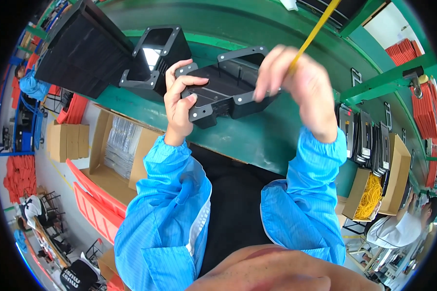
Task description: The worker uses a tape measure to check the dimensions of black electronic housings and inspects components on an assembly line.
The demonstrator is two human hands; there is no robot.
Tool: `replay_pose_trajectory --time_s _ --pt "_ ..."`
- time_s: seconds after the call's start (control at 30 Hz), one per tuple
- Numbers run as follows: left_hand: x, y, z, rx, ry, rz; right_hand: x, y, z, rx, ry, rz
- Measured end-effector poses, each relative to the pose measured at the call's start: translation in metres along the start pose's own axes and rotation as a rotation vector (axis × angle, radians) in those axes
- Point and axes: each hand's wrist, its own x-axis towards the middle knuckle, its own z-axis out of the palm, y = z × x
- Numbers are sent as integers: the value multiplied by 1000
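Observation:
My left hand (pixel 180 99) grips the left end of a black plastic housing (pixel 224 85) with a dark glossy panel, metal-coloured fittings at its corners and ribbed vents along its near side. The housing is held over the green bench. At its right end is my right hand (pixel 298 80), blurred by motion, its fingers bent and closed. A yellow strip (pixel 315 31) runs up and right from these fingers. What they pinch cannot be made out. A second black housing (pixel 155 56) stands on the bench, just left of the held one.
A tall stack of black panels (pixel 80 58) stands at far left. The green bench (pixel 257 138) spans the middle. On the right are black flat parts (pixel 369 138) and a carton of yellow bands (pixel 369 196). An open carton (pixel 99 140) and red plastic crate (pixel 97 203) sit at lower left.

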Motion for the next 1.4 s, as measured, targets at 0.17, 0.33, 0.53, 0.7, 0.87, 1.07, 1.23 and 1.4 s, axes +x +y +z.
replay_pose_trajectory --time_s 0.17,0.33,0.53,0.7,0.87,1.07,1.23,1.4 --pt "1 -6 -7 26 -21 15 -9 7 28 -268 -535 202" --pt "5 -2 -20 92 -172 86 -21 13 34 -471 -723 178" --pt "10 8 -27 228 -236 105 -14 11 36 -525 -640 228" --pt "26 18 -42 71 -230 -137 -20 -8 35 -437 -186 124" --pt "38 46 -68 731 -10 267 -23 -31 16 -543 -33 -14" --pt "33 2 -89 945 393 32 -23 -41 3 -629 19 70" --pt "18 -5 -83 936 294 -75 -24 -32 -10 -603 106 94" --pt "15 -7 -76 855 330 -116 -20 -19 -42 -604 256 212"
